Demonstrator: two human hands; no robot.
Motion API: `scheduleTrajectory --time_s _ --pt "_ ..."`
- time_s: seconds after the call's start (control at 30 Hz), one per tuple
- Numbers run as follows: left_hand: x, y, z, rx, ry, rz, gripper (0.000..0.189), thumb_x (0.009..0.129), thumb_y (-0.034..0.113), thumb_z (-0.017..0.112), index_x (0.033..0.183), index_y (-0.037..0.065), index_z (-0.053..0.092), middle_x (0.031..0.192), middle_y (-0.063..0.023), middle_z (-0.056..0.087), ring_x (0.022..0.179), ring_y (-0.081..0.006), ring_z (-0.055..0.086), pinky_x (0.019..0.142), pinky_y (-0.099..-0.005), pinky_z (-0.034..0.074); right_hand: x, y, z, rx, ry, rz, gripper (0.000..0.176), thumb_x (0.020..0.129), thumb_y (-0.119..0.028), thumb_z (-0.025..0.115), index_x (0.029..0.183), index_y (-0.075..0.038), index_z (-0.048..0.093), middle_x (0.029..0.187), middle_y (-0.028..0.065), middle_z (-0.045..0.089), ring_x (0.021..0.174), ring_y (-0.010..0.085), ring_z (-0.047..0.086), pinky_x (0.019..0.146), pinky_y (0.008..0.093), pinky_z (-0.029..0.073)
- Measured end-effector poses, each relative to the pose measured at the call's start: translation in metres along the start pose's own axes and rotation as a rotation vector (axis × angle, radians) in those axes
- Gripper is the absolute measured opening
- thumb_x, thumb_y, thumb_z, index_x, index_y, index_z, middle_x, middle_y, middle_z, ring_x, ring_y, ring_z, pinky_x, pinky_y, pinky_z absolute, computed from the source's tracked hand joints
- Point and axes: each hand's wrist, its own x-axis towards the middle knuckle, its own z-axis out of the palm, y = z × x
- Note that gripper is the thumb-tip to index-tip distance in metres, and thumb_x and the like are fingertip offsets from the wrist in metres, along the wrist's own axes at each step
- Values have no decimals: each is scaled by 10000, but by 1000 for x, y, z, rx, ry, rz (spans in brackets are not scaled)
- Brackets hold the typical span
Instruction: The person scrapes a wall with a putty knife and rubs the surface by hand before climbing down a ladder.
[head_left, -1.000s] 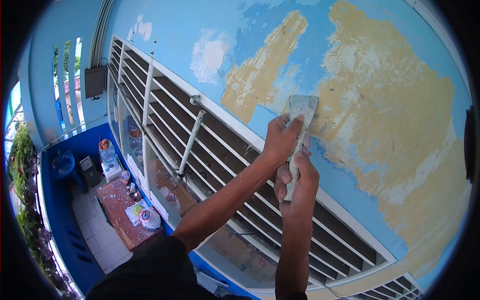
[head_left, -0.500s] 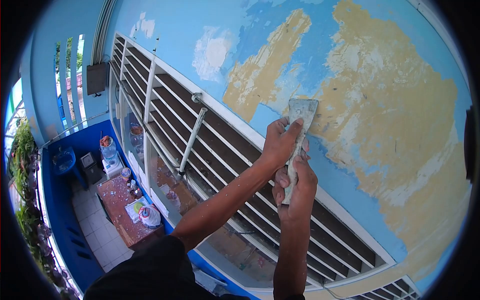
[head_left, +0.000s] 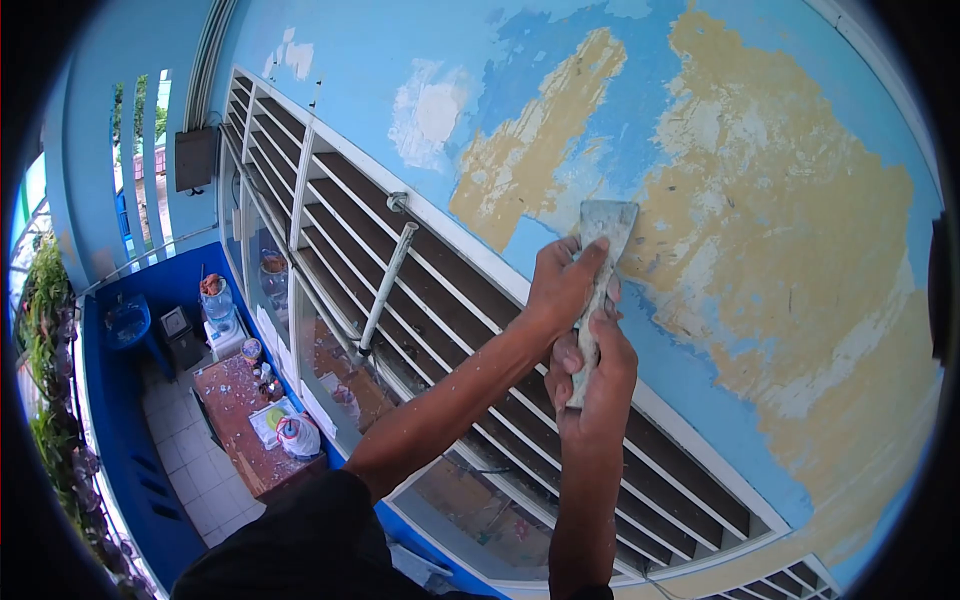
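A metal scraper [head_left: 609, 222] with a worn, pale handle points up, its wide blade at the peeling wall [head_left: 800, 230]. My left hand [head_left: 562, 285] grips it near the blade, thumb pressed on the metal. Lower down, my right hand [head_left: 600, 375] is wrapped round the handle. Around the blade the wall shows blue paint, yellow-tan patches and whitish scraped streaks. Part of the handle is hidden by my fingers.
White louvre slats [head_left: 440, 290] run diagonally below the wall patch, with a pale pipe [head_left: 388, 285] standing out from them. Down at the left are a speckled red-brown table [head_left: 235, 410] with bags, a water dispenser [head_left: 222, 325] and a blue basin [head_left: 128, 322].
The view has shifted very slightly. Both hands and the scraper stay in almost the same place, with the same grip.
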Motion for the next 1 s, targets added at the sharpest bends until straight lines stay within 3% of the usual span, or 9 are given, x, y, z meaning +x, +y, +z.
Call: scheduleTrajectory --time_s 0.23,0.33,0.43,0.53,0.93,1.0 --pt "0 -5 -3 7 -9 9 343 1033 250 569 1080 -89 551 646 -132 637 467 -198 616 444 -340 563 0 2 -5 6 14 4 337 988 -242 534 1195 24 525 658 27 477 519 72 473 331 199 357" --pt "7 -2 -3 32 -12 27 364 1016 290 600 1031 -74 578 651 -96 627 456 -162 594 463 -326 580 4 -2 -1 -20 -15 -2 314 989 -245 530 1157 21 535 637 26 471 471 78 448 331 200 359" --pt "9 7 1 3 14 5 366 1018 282 595 1038 -83 580 661 -100 632 465 -157 592 463 -331 580 11 -5 3 -34 -10 25 229 990 -291 540 1069 -77 513 612 13 472 360 90 387 308 207 331" --pt "2 1 -3 23 -29 4 350 1018 270 592 1037 -80 580 668 -105 635 474 -158 594 473 -339 586 1 0 1 14 8 6 295 997 -254 520 1124 12 535 631 26 484 429 81 426 332 206 366" --pt "4 -11 10 26 -36 47 365 1013 290 614 1098 -61 559 648 -104 634 484 -167 614 479 -338 585 1 -6 -18 -59 -27 -46 306 1007 -244 513 1186 4 526 665 15 462 541 64 487 343 194 376" --pt "11 -8 12 12 -55 65 363 1015 289 609 1100 -60 560 652 -108 638 488 -168 616 479 -338 584 4 -10 -18 -44 -4 -24 279 1004 -256 516 1147 -17 528 640 10 460 478 68 448 335 194 365"
